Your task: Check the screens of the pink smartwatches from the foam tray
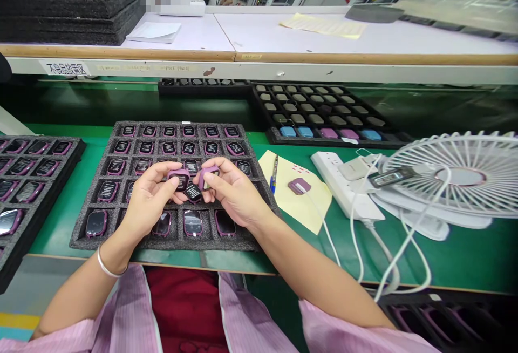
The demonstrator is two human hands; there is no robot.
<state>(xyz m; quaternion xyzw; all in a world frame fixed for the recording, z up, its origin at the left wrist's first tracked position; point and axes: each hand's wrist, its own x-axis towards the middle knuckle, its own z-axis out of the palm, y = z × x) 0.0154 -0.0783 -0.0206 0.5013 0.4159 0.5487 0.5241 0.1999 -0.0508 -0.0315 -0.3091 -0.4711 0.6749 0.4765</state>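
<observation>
My left hand [148, 196] pinches a purple-framed smartwatch body [181, 181] whose dark screen shows lines of white text. Another purple smartwatch body [209, 176], turned partly on its edge, is between the thumb and fingers of my right hand [238, 191]. Both hands are close together over a grey foam tray [247, 243]. Its compartments hold rows of similar purple watches, most with text on their screens. Just below my fingers, one tilted watch [193, 192] shows white text; part of it is hidden.
Another foam tray of watches [30, 191] lies left. On the right are a pen [274, 174], yellow paper [313, 208], a purple charging piece [299, 184], a power strip [343, 183], cables and a white fan [457, 175]. A shelf edge [259, 72] crosses behind, above a black tray [324, 107].
</observation>
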